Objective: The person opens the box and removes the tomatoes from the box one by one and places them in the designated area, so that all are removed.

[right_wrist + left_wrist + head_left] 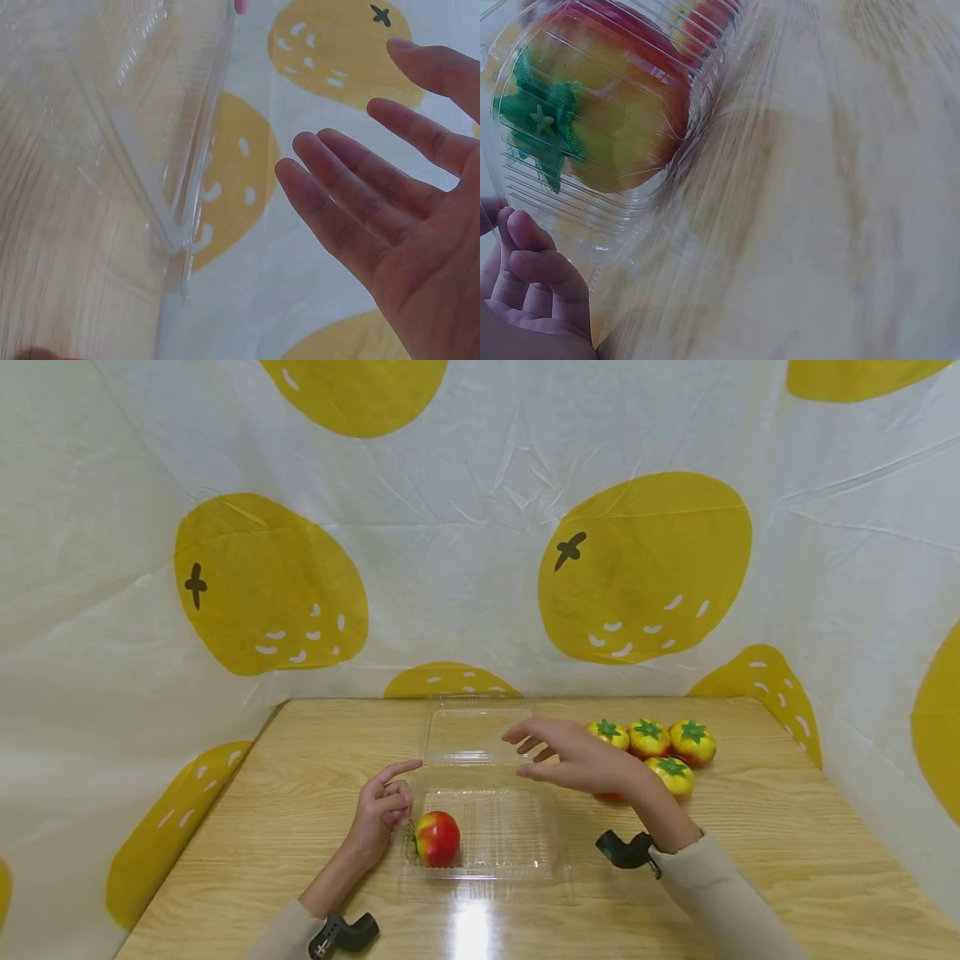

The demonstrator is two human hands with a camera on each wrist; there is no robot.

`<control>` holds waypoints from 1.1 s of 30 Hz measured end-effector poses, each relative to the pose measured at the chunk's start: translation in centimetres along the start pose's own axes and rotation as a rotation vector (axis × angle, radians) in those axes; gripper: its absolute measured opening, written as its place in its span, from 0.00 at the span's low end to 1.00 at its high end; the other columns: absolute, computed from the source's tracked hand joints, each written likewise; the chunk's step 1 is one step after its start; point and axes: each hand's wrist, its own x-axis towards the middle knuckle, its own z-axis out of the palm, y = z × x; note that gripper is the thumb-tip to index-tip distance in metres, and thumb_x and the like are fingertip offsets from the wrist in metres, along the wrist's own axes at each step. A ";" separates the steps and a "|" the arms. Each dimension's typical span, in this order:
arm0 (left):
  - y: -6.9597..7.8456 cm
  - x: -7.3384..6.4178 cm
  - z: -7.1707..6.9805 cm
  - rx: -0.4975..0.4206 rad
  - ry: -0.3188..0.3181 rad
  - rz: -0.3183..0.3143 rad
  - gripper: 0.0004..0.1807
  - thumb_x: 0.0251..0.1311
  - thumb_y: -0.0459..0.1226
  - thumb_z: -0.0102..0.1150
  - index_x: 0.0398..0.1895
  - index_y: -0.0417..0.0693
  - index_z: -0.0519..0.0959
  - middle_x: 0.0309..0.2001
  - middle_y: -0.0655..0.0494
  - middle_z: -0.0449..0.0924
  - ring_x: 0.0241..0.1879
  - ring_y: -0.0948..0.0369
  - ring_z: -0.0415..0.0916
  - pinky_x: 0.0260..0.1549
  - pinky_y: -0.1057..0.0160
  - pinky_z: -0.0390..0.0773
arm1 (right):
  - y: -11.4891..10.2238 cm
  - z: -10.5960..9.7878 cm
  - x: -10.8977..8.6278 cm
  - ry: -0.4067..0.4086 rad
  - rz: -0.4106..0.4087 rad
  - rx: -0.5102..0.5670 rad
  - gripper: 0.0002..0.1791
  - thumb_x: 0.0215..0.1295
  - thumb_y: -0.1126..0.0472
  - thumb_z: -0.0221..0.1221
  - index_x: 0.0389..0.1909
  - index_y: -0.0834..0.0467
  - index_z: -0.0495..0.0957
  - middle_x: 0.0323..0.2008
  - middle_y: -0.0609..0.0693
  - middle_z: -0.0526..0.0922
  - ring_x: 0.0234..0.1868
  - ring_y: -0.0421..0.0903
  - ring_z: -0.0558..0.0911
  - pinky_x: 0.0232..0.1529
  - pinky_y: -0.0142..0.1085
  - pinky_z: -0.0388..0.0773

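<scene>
A clear plastic clamshell container [498, 835] lies on the table with its lid [468, 735] folded back away from me. One red-and-yellow tomato-like fruit [437, 839] with a green cloth leaf lies on its side at the container's left end. At that end my left hand [377, 814] pinches the rim, its index finger stretched along the edge; in the left wrist view the curled fingers [536, 274] meet the plastic. Above the container's right side hovers my right hand [581, 756], fingers spread and slightly bent, holding nothing.
Several more such fruits [671, 775] stand together on the right of the wooden table [315, 777], one partly hidden by my right hand. A white curtain [450, 568] with yellow fruit prints hangs behind the table and along both sides.
</scene>
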 end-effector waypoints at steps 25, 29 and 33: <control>0.1 0.0 -0.1 -0.015 -0.008 0.000 0.29 0.63 0.21 0.44 0.70 0.26 0.65 0.24 0.61 0.76 0.18 0.67 0.69 0.14 0.68 0.61 | -3.3 3.1 4.8 -0.262 0.016 -0.072 0.28 0.72 0.45 0.63 0.68 0.53 0.74 0.63 0.49 0.80 0.60 0.46 0.83 0.56 0.41 0.84; 0.0 0.0 -0.1 -0.010 -0.010 -0.002 0.29 0.64 0.22 0.44 0.70 0.26 0.65 0.24 0.61 0.75 0.18 0.67 0.69 0.15 0.68 0.61 | -3.7 3.5 5.4 -0.302 0.028 -0.088 0.29 0.71 0.45 0.63 0.68 0.51 0.74 0.64 0.47 0.80 0.59 0.44 0.83 0.55 0.35 0.83; 0.0 0.0 -0.1 -0.005 -0.009 -0.007 0.28 0.64 0.22 0.43 0.70 0.27 0.65 0.25 0.61 0.75 0.18 0.67 0.68 0.16 0.69 0.63 | -4.0 3.9 5.9 -0.341 0.026 -0.081 0.29 0.70 0.44 0.64 0.68 0.51 0.75 0.65 0.49 0.80 0.60 0.47 0.83 0.55 0.37 0.84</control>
